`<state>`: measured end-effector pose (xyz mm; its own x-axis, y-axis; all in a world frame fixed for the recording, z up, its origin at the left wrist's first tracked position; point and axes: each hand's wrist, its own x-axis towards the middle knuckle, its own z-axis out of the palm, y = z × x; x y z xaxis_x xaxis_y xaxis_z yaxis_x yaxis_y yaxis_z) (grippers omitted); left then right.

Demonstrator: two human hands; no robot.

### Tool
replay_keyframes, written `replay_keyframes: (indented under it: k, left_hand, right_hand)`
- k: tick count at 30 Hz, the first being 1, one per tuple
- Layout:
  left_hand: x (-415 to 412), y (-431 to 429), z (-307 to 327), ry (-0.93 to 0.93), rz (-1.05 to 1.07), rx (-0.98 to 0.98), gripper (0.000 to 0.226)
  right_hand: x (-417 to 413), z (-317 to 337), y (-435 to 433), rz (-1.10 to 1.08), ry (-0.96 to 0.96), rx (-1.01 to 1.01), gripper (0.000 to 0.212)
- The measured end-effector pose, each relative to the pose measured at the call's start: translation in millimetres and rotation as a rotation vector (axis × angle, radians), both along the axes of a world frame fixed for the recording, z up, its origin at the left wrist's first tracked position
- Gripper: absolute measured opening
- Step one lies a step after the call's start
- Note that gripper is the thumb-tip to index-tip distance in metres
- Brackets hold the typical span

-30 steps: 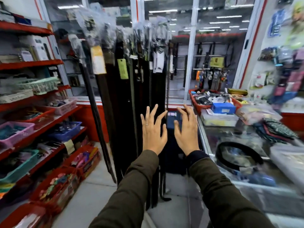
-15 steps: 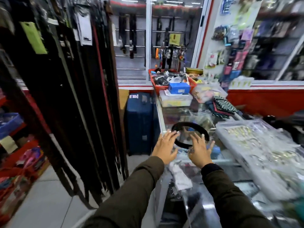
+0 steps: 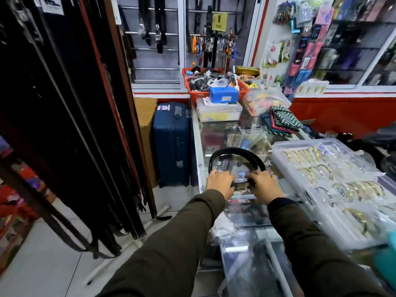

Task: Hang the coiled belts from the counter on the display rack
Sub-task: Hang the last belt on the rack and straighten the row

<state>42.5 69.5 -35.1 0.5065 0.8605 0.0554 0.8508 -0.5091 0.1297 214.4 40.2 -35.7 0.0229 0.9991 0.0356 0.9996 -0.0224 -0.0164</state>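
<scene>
Both hands close on the near edge of a coiled black belt (image 3: 235, 155) lying on the glass counter (image 3: 216, 136). The left hand (image 3: 219, 182) curls its fingers over the coil's left side; the right hand (image 3: 264, 184) grips the wrapped buckle end beside it. The loop arcs away beyond the knuckles. Left of the left hand hangs the rack (image 3: 70, 116) of belts; right of the right hand sits a bracelet tray (image 3: 334, 179).

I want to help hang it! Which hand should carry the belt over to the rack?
Probably the left hand. It already grips the belt on the counter, as the right hand does, but the rack of hanging belts stands on the person's left side.
</scene>
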Motion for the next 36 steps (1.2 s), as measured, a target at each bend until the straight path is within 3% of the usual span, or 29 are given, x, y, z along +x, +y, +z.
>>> replay_keyframes:
  k: [4,7,10,14,17,19,22,28,33,36]
  left_hand:
    - [-29.8,-11.6,-4.2,-0.075,-0.018,0.029,0.036]
    - [-61.8,-22.9,0.6,-0.163,0.005,0.067,0.037]
    - [-97.9,-37.0,6.9,-0.354,0.020,0.163,0.032]
    - [-137.1,-56.6,23.5,-0.915,0.253,0.126,0.035]
    - [-159.9,-64.7,48.1,-1.438,0.482,-0.123,0.031]
    - [-174.0,-66.3,61.8,-1.652,0.480,-0.304,0.015]
    - [-193.2,-71.8,80.0,-1.697,0.392,-0.386,0.008]
    - [-231.9,-77.5,105.2,-1.658,0.306,-0.297,0.026]
    - [-255.3,-78.2,129.2,-1.783,0.297,-0.216,0.024]
    - [-262.1,-78.6,145.6,-1.843,0.253,-0.151,0.018]
  right_hand:
    - [-9.7,1.0,-12.2,0.094,-0.045,0.069,0.036]
    - [-24.8,13.9,-21.0,0.231,0.224,0.018,0.024]
    - [-54.6,29.3,-30.9,0.278,0.471,-0.031,0.026]
    - [-104.5,49.3,-32.5,0.322,0.611,0.041,0.020]
    - [-141.8,70.5,-29.4,0.345,0.697,0.075,0.024]
    - [-163.2,84.6,-29.9,0.375,0.817,0.085,0.024]
    - [-191.4,105.1,-36.8,0.419,0.997,0.106,0.024]
    - [-232.0,125.7,-48.0,0.451,1.263,0.197,0.019]
    - [-258.4,129.4,-44.8,0.456,1.182,0.329,0.012]
    - [-268.6,138.3,-40.8,0.541,1.252,0.176,0.005]
